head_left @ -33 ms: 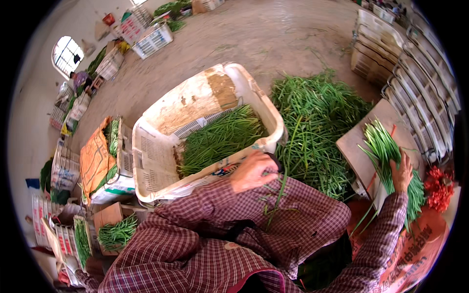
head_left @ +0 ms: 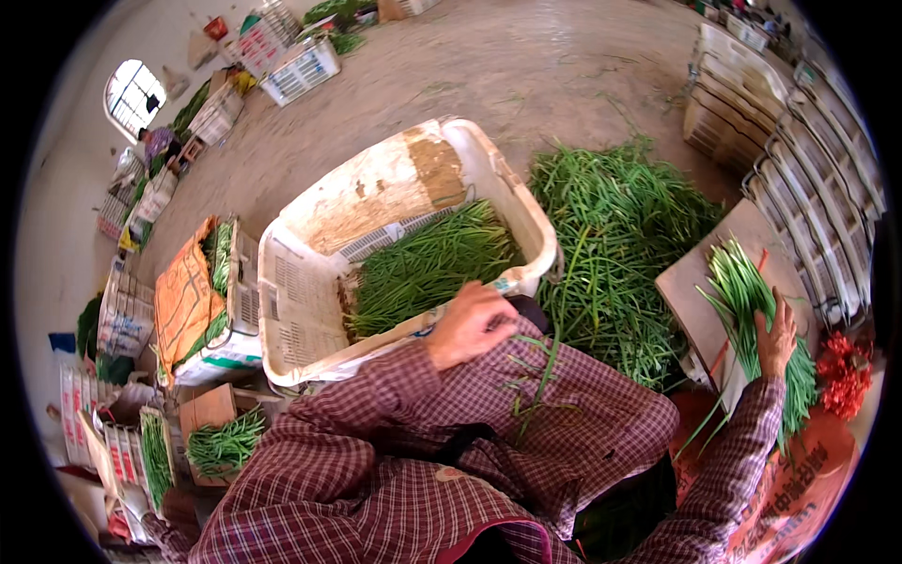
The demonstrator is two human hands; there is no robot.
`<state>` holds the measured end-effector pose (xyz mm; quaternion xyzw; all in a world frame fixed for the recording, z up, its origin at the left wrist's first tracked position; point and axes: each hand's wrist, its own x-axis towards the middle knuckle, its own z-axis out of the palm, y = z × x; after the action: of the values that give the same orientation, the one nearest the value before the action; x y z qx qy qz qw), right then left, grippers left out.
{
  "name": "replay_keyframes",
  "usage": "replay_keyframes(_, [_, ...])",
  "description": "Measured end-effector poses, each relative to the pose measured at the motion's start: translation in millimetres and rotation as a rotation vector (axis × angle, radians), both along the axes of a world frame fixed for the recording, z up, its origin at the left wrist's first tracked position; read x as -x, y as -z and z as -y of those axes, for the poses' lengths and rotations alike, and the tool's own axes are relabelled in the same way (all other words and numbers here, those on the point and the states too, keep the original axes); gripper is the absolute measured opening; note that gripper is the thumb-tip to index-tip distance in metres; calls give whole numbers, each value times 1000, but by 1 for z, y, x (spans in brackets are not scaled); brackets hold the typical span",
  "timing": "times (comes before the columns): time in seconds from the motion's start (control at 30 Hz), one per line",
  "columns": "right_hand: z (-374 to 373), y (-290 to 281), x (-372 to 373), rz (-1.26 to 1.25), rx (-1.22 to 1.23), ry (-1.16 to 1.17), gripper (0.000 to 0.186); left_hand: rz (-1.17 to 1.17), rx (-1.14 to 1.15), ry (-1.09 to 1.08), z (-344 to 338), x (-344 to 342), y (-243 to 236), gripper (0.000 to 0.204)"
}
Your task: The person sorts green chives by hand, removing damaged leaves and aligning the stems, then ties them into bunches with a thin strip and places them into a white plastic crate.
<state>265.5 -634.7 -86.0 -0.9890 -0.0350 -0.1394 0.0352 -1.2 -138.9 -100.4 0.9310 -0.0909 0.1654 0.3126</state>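
Observation:
My right hand (head_left: 776,340) is closed around the side of a bunch of long green chive-like stems (head_left: 738,282). The bunch lies on a tilted board (head_left: 693,273) at the right, its leafy ends hanging over the near edge. Above my lap, my left hand (head_left: 473,324) has its fingers curled; whatever may be between them is hidden. A few loose stems (head_left: 543,371) lie across my knee beside that hand. Just beyond it stands a white plastic crate (head_left: 299,329), partly filled with neatly laid green stems (head_left: 427,263).
A large heap of loose green stems (head_left: 615,254) spreads between crate and board. Red ties (head_left: 843,376) hang at the far right, beside stacked crates (head_left: 822,197). At left stands another crate with an orange sack (head_left: 188,301). A person (head_left: 160,146) sits far back left.
My left hand has moved slightly left, away from the loose stems on my knee. The right hand stays at the bunch. The whole view has shifted a little.

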Motion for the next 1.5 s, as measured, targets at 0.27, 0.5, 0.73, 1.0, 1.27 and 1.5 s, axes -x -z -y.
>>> replay_keyframes(0.27, [-309, -43, 72, -101, -428, -901, 34, 5, 77, -765, -242, 157, 16, 12])
replay_keyframes(0.5, [-471, 25, 168, -545, -377, -1228, 25, -293, 307, -1081, -289, 224, 43, 15])
replay_keyframes(0.73, [-518, 32, 224, -521, -484, -1163, 19, -447, 226, -619, -359, 187, 131, 19])
replay_keyframes(1.0, [-522, 34, 225, -453, -464, -1049, 17, -1111, -174, -406, -375, 152, 246, 73])
replay_keyframes(1.27, [-524, 31, 224, -480, -441, -1006, 18, -1176, -100, -376, -362, 174, 289, 97])
replay_keyframes(1.5, [-525, 33, 225, -478, -453, -956, 16, -1285, -320, -403, -348, 171, 307, 77])
